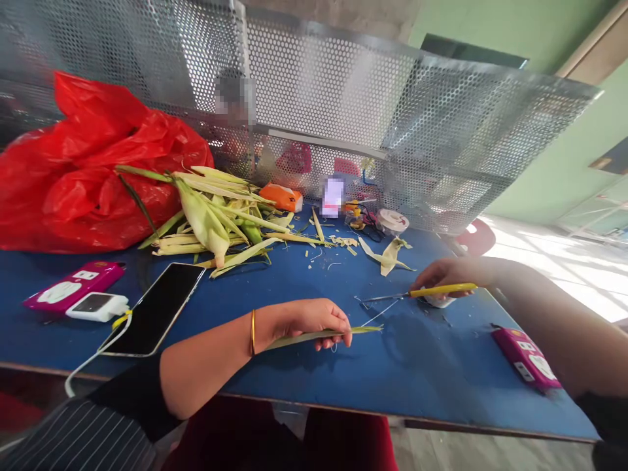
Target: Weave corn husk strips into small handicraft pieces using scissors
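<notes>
Pinched between the fingers of my left hand (330, 322) is a narrow strip of corn husk (366, 330), its frayed end pointing right. A thin white thread (380, 313) runs from the strip up toward the right, and a loop of it hangs below my fingers. My right hand (444, 275) is closed on a yellow-handled tool (441, 290) with a slim metal blade, its tip pointing left near the thread. Whether it is a knife or scissors I cannot tell. Under that hand a small white object (439, 300) shows in part.
A pile of corn husks (206, 219) lies at back left before a red plastic bag (98, 170). Left are a phone (159, 307) and a magenta box (78, 288); a similar magenta box (524, 358) lies right. Husk scraps (390, 256) and a perforated metal screen (324, 85) stand farther back.
</notes>
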The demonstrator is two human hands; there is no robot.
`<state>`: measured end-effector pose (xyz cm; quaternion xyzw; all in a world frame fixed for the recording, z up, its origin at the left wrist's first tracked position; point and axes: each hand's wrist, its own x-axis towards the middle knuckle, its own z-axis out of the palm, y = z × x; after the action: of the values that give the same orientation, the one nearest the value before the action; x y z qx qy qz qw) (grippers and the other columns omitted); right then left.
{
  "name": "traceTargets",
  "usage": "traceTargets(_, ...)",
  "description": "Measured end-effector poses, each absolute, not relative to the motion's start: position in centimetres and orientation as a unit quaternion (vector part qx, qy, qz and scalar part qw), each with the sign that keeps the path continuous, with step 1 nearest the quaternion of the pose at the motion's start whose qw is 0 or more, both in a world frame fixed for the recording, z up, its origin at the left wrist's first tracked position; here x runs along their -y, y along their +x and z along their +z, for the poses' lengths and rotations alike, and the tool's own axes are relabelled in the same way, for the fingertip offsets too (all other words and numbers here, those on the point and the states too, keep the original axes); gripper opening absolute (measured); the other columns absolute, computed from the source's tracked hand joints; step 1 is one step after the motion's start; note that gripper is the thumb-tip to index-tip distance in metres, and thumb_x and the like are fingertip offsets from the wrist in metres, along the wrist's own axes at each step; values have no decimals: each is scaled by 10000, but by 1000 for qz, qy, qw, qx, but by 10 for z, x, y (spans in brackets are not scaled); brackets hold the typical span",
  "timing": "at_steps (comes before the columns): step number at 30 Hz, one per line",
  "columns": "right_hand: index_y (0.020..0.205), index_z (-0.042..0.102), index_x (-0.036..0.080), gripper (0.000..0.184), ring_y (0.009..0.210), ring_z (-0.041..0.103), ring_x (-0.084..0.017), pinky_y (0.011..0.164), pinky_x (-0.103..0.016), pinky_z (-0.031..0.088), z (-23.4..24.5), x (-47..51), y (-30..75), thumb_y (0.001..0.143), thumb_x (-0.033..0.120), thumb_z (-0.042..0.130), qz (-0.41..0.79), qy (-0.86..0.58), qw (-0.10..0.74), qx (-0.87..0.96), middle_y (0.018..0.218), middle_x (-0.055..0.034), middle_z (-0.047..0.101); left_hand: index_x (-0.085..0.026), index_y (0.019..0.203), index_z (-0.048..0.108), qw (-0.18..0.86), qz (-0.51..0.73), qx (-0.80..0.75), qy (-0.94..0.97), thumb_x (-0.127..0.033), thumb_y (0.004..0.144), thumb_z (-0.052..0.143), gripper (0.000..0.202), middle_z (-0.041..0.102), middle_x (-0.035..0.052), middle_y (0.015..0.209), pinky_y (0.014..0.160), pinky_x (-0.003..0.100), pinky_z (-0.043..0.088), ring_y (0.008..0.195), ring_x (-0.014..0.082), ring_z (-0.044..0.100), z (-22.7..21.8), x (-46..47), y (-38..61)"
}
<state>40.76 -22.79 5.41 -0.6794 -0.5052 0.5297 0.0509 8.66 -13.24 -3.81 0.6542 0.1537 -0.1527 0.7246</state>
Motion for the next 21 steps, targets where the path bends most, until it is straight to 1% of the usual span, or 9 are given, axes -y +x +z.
traceTargets(3,1118,752,144,465,400,405,-70,424,-245,288,52,210,426,728,360,618,400,-765,106,493,537,-19,618,-158,739,643,730,-149,-153,650,-331,777,585,186,487,-43,534,484,242,380,476,87,437,-40,131,87)
traceTargets(5,1210,704,126,539,435,461,-100,455,-269,341,51,199,430,768,423,615,319,-799,141,490,569,-45,650,-158,744,648,734,-143,-149,647,-316,770,577,174,492,-41,543,483,242,383,483,88,443,-41,130,86)
traceTargets(6,1238,687,133,562,489,519,-120,491,-276,384,49,194,426,778,450,622,303,-794,155,503,647,-67,693,-159,745,649,737,-142,-148,644,-310,765,573,170,496,-39,550,483,241,384,487,89,447,-42,130,86)
traceTargets(8,1227,696,167,553,717,641,-177,647,-287,479,41,187,409,773,479,652,309,-741,187,566,919,-95,749,-161,739,647,743,-144,-148,637,-309,754,573,166,499,-38,554,486,240,387,489,90,450,-43,130,86)
traceTargets(10,1208,706,220,557,929,662,-232,792,-315,514,27,181,383,731,508,692,334,-681,191,623,1096,-67,732,-164,730,642,747,-147,-147,632,-328,746,584,174,493,-40,545,493,238,388,488,90,450,-43,131,86)
traceTargets(12,1229,690,255,580,1022,652,-246,856,-331,524,8,174,356,711,515,699,370,-643,193,642,1151,-42,722,-162,727,639,748,-145,-149,630,-350,745,594,194,489,-41,540,502,236,387,489,88,450,-41,133,85)
traceTargets(16,1238,683,263,581,932,676,-230,838,-341,538,-24,158,335,699,480,705,373,-635,163,657,1087,-25,748,-153,724,636,752,-140,-154,626,-342,748,592,195,494,-39,543,506,238,385,490,85,453,-36,135,84)
traceTargets(19,1172,721,245,490,863,682,-232,775,-330,533,-29,155,356,734,457,659,260,-722,148,624,965,-24,767,-152,726,638,756,-128,-157,623,-323,754,589,180,495,-39,540,498,239,381,487,85,449,-36,133,83)
traceTargets(21,1126,743,204,481,825,679,-266,754,-370,517,-24,161,375,738,470,641,151,-798,136,567,881,-62,762,-153,722,637,757,-126,-162,621,-315,756,591,172,495,-39,537,495,238,380,484,85,447,-37,133,83)
